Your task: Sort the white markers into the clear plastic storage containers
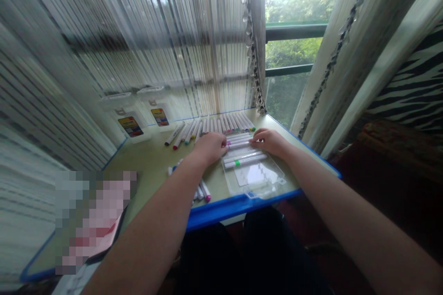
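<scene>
Two hands met at a white marker (239, 145) over a clear case (231, 185).
Left hand (212, 147) had its fingers curled nearly closed at the marker's left end; right hand (269, 142) had thumb and finger bent close together by the other end; firmness of either grip could not be confirmed. The case sat on the table (148, 170) by its blue edge, with a green-banded marker (242, 161) across it. From the case, a marker row (218, 124) fanned out at 11 o'clock, loose markers (205, 190) lay at 9, and two upright packs (144, 115) stood at 10.
</scene>
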